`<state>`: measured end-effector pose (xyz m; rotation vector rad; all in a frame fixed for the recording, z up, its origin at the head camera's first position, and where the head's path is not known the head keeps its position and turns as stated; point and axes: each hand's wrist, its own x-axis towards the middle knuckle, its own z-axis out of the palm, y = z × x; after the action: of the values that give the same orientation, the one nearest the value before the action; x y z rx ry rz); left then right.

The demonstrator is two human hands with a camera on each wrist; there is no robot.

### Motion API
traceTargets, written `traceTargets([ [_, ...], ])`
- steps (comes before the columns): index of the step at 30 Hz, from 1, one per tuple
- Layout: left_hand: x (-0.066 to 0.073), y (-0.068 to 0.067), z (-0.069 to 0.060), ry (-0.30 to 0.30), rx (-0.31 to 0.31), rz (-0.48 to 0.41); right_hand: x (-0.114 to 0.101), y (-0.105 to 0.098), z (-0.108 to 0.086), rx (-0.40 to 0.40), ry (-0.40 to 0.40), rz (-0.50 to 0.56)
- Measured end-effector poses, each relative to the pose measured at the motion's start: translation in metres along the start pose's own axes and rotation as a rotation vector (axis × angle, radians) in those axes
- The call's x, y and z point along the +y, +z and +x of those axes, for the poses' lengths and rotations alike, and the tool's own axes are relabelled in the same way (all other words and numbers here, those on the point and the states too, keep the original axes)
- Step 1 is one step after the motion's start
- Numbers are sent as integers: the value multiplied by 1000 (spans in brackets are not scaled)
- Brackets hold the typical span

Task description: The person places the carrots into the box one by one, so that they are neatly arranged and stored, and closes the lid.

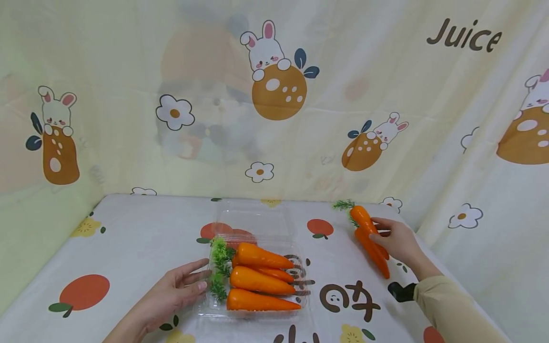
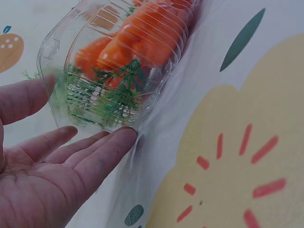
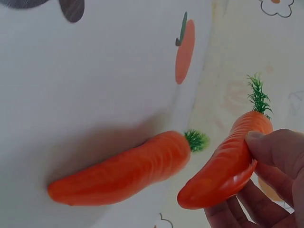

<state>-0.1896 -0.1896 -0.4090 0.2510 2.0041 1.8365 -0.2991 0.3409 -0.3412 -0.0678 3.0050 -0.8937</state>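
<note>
Right hand (image 1: 398, 242): one carrot (image 3: 221, 166) is pinched just beside a second carrot (image 3: 123, 171) on the table (image 1: 141, 247). Left hand (image 1: 182, 283), fingers apart, is held by the box (image 1: 249, 315). At least four carrots (image 1: 262, 280) are boxed; two are left out, lid (image 1: 257, 216) not closed.

Head view over hands (image 1: 172, 289), wrist close-ups

Fingers (image 3: 259, 202) gripping one carrot (image 3: 223, 166), second carrot (image 3: 123, 173) on white surface (image 3: 95, 71)
</note>
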Motion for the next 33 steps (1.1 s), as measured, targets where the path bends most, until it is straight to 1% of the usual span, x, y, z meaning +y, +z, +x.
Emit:
traceTargets([
  [7,-1,0,0,7,-6,-2,-19,2,-7,-15,-34,29],
  [10,-1,0,-1,12,-9,-2,-30,4,-9,-16,-63,33],
  [13,-1,0,-1,13,-8,1,-40,7,-11,-17,-104,30],
  [20,0,0,-1,13,-4,9,-57,13,-15,-4,-235,19],
  [26,0,1,-1,24,-9,5,-68,18,-20,-7,-303,27],
  [29,0,1,-1,28,-11,2,-75,21,-22,-17,-324,35],
  [33,-1,1,-1,28,-10,3,-84,25,-26,-46,-329,54],
])
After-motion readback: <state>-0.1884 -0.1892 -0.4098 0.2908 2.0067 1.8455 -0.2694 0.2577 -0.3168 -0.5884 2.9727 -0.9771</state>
